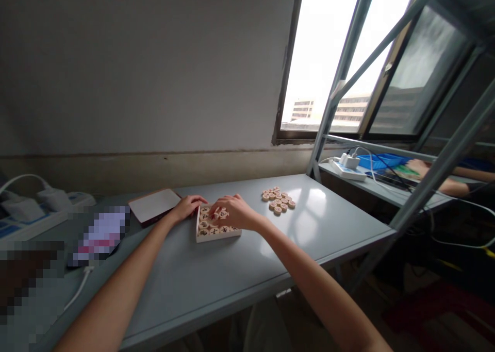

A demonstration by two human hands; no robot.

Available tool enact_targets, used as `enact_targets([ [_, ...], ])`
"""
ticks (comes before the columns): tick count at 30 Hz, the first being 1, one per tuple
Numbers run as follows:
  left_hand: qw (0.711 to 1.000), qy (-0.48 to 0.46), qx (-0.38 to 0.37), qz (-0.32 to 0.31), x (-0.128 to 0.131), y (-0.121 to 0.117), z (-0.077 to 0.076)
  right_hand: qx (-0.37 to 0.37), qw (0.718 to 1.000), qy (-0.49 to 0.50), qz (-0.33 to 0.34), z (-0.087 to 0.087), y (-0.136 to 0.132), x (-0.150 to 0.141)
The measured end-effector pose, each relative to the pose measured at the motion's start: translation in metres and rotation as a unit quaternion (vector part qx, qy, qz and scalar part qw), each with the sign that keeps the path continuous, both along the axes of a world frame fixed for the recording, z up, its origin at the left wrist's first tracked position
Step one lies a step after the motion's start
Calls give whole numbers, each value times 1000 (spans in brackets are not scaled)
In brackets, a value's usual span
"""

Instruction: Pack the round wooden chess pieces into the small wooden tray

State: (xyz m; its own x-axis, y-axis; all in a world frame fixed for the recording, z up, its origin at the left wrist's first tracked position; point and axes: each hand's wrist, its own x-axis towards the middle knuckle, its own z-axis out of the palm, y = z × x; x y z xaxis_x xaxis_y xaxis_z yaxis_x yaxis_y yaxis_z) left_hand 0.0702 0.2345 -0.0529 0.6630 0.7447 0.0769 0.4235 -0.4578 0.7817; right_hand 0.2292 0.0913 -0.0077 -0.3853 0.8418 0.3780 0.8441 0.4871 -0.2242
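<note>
A shallow white box stands on the desk, with round wooden Chinese chess pieces laid in rows inside, dark characters facing up. At its far left corner, my left hand grips the rim with bent fingers. My right hand reaches over the box from the right, fingers pinched at a chess piece; the hand hides the box's right part. Farther right on the desk lies a loose cluster of pale chess pieces, placed close together.
A box lid lies behind my left forearm. A phone with a white cable and a power strip are at the left. Metal bed-frame posts border the right side. Beyond them, another person's hand rests near a blue tray.
</note>
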Motion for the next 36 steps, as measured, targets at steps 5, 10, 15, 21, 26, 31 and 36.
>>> enact_targets([
  [5, 1000, -1, -21, 2, 0, -1, 1, 9, 978, -34, -208, -2, -15, 72],
  [10, 1000, -6, -20, 5, 0, -2, 2, -49, 936, -59, -344, -15, -25, 120],
  [15, 1000, -6, -19, 10, 0, -2, 1, -55, 922, -63, -379, -19, -24, 120],
  [21, 1000, -4, -5, 11, 0, -1, 0, -61, 916, -80, -389, -16, -19, 113],
  [26, 1000, -7, -7, 6, 0, 3, -4, -45, 914, -94, -392, -19, -16, 109],
  [31, 1000, -17, -17, 1, 1, 6, -8, -51, 916, -79, -389, -18, -19, 110],
  [36, 999, -21, -24, -9, -1, 5, -6, -4, 969, -69, -238, -9, -12, 73],
])
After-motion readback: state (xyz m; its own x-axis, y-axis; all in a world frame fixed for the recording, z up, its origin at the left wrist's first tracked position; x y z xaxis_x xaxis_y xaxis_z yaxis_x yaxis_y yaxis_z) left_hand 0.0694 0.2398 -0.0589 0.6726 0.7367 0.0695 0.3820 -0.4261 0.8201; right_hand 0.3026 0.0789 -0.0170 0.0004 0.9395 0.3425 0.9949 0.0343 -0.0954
